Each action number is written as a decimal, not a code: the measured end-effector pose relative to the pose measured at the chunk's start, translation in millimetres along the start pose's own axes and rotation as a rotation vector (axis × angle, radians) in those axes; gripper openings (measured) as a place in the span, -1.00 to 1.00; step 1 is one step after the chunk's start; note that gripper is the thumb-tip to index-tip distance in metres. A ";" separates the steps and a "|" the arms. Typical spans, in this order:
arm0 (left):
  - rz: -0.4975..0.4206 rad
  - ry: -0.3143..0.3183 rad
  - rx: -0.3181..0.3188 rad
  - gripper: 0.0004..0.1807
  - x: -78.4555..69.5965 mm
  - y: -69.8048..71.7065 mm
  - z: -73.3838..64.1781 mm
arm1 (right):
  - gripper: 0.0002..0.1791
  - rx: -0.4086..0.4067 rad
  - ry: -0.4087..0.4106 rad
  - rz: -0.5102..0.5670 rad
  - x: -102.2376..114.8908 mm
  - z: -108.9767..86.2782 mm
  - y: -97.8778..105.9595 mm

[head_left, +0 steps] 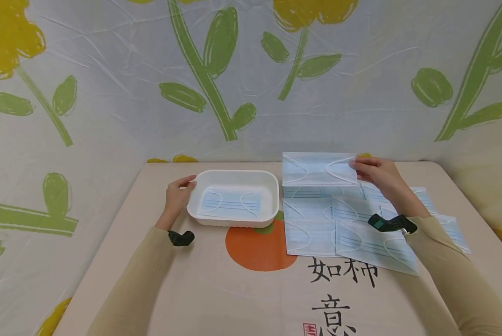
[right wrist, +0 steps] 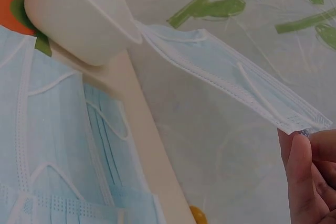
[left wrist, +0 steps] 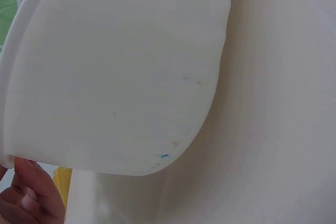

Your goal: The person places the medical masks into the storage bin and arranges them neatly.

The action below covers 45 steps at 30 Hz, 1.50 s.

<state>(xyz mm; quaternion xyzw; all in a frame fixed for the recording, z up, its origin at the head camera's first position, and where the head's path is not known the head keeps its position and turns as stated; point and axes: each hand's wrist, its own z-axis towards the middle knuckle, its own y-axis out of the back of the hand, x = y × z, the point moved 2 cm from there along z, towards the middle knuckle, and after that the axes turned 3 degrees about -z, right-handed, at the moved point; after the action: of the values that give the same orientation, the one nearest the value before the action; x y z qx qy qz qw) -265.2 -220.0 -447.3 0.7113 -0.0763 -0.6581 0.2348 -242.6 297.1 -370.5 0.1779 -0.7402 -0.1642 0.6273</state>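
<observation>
My right hand (head_left: 376,176) pinches one end of a light blue face mask (head_left: 318,169), raised above the other masks on the table. In the right wrist view that mask (right wrist: 220,72) stretches out flat from the thumb and fingers. With its fingers on the rim, my left hand (head_left: 178,199) grips the left end of a white plastic tray (head_left: 272,205). A single face mask (head_left: 229,204) lies flat inside the tray. Seen from the left wrist, the tray's outer wall (left wrist: 121,77) fills much of the view, with the fingers (left wrist: 39,187) pinching its edge.
Several overlapping face masks (head_left: 309,238) are spread on the table to the right of the tray. The table cover (head_left: 200,289) bears a printed orange persimmon (head_left: 255,249) and black characters. Behind the table hangs a flower-patterned curtain (head_left: 129,93).
</observation>
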 end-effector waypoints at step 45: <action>0.016 -0.011 -0.001 -0.65 1.2 -1.0 1.9 | -0.43 0.122 0.102 0.040 28.1 -0.9 -71.3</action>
<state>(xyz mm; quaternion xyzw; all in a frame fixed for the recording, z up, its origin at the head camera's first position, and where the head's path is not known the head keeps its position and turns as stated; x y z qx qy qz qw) -267.2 -220.1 -448.8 0.7068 -0.0832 -0.6602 0.2401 -241.8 220.9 -379.2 0.2092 -0.7193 -0.0970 0.6553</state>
